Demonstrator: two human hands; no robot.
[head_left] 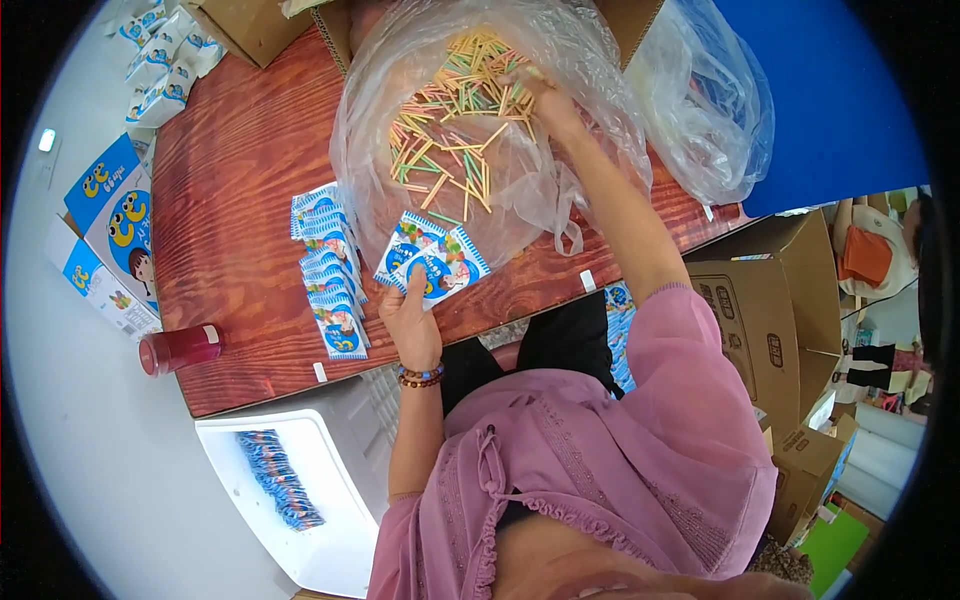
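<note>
My left hand (408,312) is closed on a small fan of white and blue printed packets (432,262), its thumb lying across them. At the far side of the table, my right hand (548,104) reaches into a heap of thin sticks (470,85) in yellow, pink and green. Its fingers are curled together among the sticks, and their tips are partly hidden. The sticks lie spread on a clear plastic bag (370,110). To the left of my left hand, similar packets (330,270) overlap in a row on the red-brown wooden table (230,150).
A red-pink jar (182,349) lies near the table's left edge by printed boxes (112,215). Below that edge stands a white bin (345,545) holding packets. Cardboard boxes (745,330) stand at the right. More clear plastic (705,110) hangs over the far right edge.
</note>
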